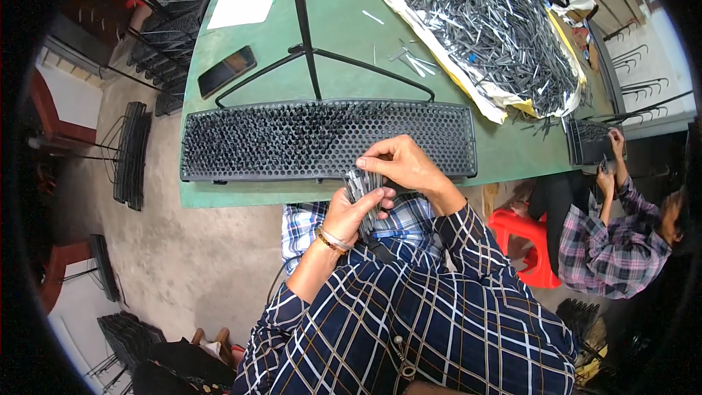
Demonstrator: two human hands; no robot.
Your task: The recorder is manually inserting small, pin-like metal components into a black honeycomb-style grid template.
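My left hand (349,213) is closed round a bundle of thin dark strips (354,184), some of them shining silver, held upright above my lap. At the bundle's upper end, the thumb and forefinger of my right hand (404,166) pinch at the strips; how many they grip is too small to tell. Just beyond both hands lies a long black perforated board (431,132) with a black metal handle frame (306,51) rising from its far edge. Dark strips stand in the holes over its left and middle, while bare holes show toward the right.
The board lies along the near edge of a green table (336,22). A big heap of dark strips (482,36) fills an opened sack at far right. A phone (227,72) and a clipboard (245,1) lie left. Another person (618,241) works at right beside a red stool (523,245).
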